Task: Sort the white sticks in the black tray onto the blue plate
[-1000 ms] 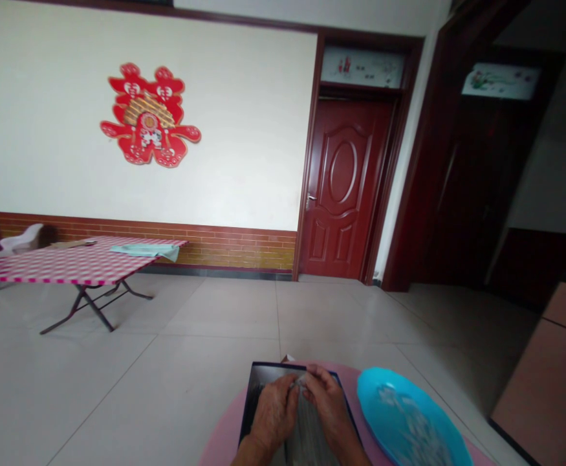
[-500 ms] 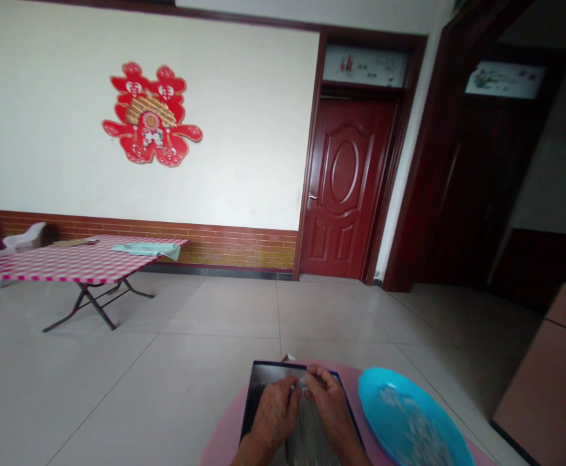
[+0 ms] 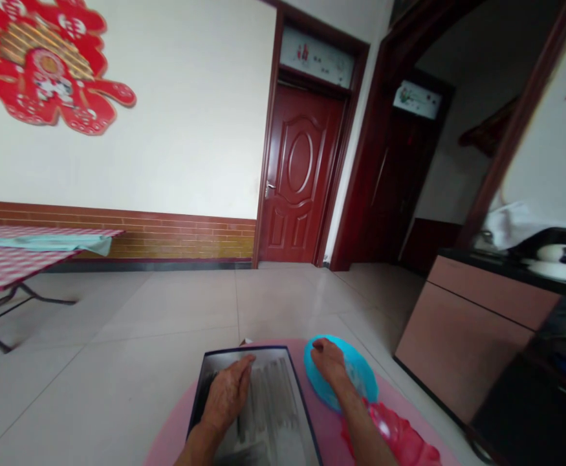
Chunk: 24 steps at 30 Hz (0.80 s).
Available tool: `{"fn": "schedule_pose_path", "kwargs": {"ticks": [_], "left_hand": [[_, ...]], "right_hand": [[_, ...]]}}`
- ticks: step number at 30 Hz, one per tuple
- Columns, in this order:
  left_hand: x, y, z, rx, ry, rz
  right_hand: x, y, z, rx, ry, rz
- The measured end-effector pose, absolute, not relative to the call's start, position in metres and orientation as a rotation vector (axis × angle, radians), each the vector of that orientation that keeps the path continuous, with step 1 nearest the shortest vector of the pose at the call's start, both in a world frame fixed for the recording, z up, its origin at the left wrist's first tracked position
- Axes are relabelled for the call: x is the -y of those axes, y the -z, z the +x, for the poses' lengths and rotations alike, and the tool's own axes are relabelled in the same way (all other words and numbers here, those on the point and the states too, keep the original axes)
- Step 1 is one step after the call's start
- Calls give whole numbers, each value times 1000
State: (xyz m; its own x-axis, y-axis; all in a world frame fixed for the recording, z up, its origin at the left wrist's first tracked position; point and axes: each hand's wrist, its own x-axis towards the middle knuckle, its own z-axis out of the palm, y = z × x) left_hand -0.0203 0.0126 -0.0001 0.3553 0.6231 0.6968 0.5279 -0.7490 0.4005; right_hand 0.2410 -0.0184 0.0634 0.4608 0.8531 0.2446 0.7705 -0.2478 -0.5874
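A shallow box (image 3: pixel 296 382) with a dark blue rim and pale inside stands on a round pink table (image 3: pixel 171 421). Long thin greyish strips (image 3: pixel 275 388) lie in rows inside it, blurred. My left hand (image 3: pixel 227 395) is over the box's left part, its fingers drawn together; what they hold, if anything, cannot be made out. To the right, my right hand (image 3: pixel 328 361) is over a bright blue basin (image 3: pixel 312 372) with its fingers curled in, and their contents are hidden. Small whitish, clear-looking pieces (image 3: pixel 355 375) lie in the basin, partly behind my forearm.
Shiny red plastic (image 3: pixel 402 437) lies at the table's right, beside my right forearm. A pinkish cabinet (image 3: pixel 471 323) with a black top stands farther right. At the left is a folding table with a checked cloth (image 3: pixel 1 265). A red door (image 3: pixel 302 175) is ahead.
My right hand has left the box, where both hands were together, and moved right over the basin. My left hand stays over the box. The view has turned right.
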Motion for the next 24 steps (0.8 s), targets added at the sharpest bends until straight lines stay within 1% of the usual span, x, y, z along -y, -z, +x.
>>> {"fn": "schedule_pose_path", "kwargs": {"ticks": [3,8,11,13,16,21,24], "left_hand": [[-13,0,-21,-1058,-1356,2508],[-14,1,-22,-1014,-1345,2506],[-14,1,-22,-1009,-1359,2517],[-14,0,-22,-1026,-1350,2533],[-13,-2,-22,-1046,-1322,2547],[-12,-3,-22,-1044,-1327,2535],[-11,-4,-22,-1030,-1332,2532]], "right_hand": [[41,-70,265,1454,-189,-2131],[96,-82,293,1668,-274,-2126],[132,-80,298,1829,-391,-2121],[152,-73,296,1890,-437,-2204],[173,-59,290,1889,-466,-2303],[187,-40,291,1748,-470,-2087],[187,-36,295,1612,-573,-2044]]}}
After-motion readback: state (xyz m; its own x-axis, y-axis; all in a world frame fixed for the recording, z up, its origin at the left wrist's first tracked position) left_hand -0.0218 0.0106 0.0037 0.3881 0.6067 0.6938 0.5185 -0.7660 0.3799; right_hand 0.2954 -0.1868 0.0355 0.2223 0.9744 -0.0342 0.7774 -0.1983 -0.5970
